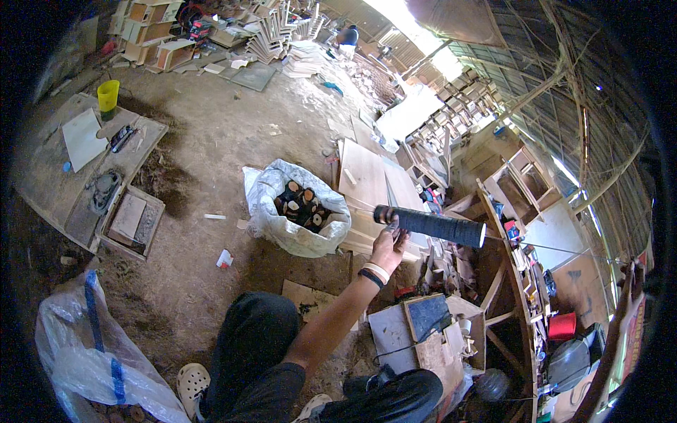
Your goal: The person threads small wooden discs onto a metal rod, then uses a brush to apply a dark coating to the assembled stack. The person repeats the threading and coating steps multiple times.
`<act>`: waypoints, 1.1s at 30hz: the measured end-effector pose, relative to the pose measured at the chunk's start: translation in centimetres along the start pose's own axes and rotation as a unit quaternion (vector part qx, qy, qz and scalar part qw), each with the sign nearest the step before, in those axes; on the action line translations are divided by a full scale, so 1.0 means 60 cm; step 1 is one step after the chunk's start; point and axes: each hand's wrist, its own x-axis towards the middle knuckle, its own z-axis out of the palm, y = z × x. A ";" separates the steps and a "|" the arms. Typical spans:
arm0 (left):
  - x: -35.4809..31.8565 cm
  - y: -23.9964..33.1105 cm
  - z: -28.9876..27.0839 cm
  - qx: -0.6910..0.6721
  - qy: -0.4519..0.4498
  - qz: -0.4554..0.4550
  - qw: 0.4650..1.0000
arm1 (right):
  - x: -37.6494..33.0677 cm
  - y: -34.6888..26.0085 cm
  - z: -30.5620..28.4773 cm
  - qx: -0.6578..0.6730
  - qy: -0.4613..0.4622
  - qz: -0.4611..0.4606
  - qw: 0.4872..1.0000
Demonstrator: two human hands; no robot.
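Note:
My left hand (389, 251), with a pale band and a black band on the wrist, is closed around the near left end of a long black cylinder (438, 227). Its side looks banded, and a pale round face shows at the far right end. The cylinder is held in the air, pointing right. To the left of the hand stands an open white woven sack (300, 243). Dark pieces with orange and pale round ends (300, 204) lie inside it. My right hand is out of the picture.
A low wooden table (46, 169) on the left bears a yellow cup (108, 97). Clear plastic sheeting (99, 352) lies lower left. Wooden boards (363, 169) lean behind the sack. On the right, a cluttered bench holds a red container (562, 326). A person (348, 37) is far back.

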 end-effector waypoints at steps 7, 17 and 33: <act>0.008 0.019 -0.004 -0.027 0.076 0.062 0.995 | 0.023 0.122 -0.024 -0.072 -0.047 -0.016 0.996; 0.007 0.022 0.000 -0.012 0.097 0.068 0.993 | 0.013 0.097 -0.001 -0.055 -0.045 -0.022 0.997; 0.040 0.011 -0.036 -0.032 0.063 0.061 0.996 | 0.006 0.114 -0.028 -0.092 -0.029 -0.033 0.995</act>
